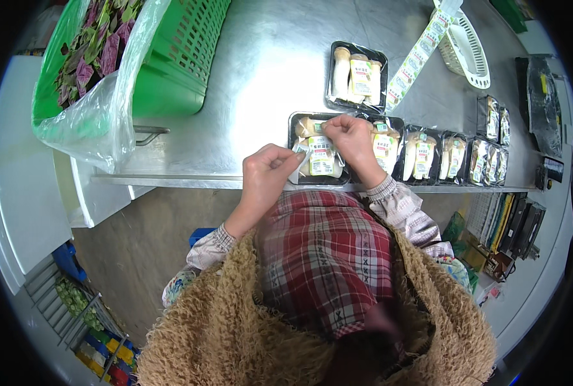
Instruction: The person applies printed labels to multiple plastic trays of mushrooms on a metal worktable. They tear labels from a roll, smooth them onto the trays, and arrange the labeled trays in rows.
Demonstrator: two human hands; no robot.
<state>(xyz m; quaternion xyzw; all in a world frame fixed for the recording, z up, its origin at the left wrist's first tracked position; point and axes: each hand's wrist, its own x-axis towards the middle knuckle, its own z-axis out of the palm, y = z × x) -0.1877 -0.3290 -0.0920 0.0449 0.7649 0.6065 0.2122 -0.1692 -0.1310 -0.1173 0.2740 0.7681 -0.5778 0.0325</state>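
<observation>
Right at the table's front edge lies a black tray of king oyster mushrooms (321,168), wrapped in clear film with a green and white label. My left hand (266,179) is closed in a pinch on a small whitish strip of paper (303,154) above the tray's left side. Over its upper right corner, my right hand (356,143) is pinched too. Beside those fingertips a small green sticker (318,128) shows on the wrap; what the fingers hold, if anything, is hidden. Another mushroom tray (385,149) sits against the first, partly behind my right hand.
Several more wrapped mushroom trays (421,156) line the front edge rightward. One tray (357,77) lies farther back, beside a long strip of labels (418,56) reaching a white basket (470,55). At left stands a green crate (180,61) with purple-green leaves and a plastic liner.
</observation>
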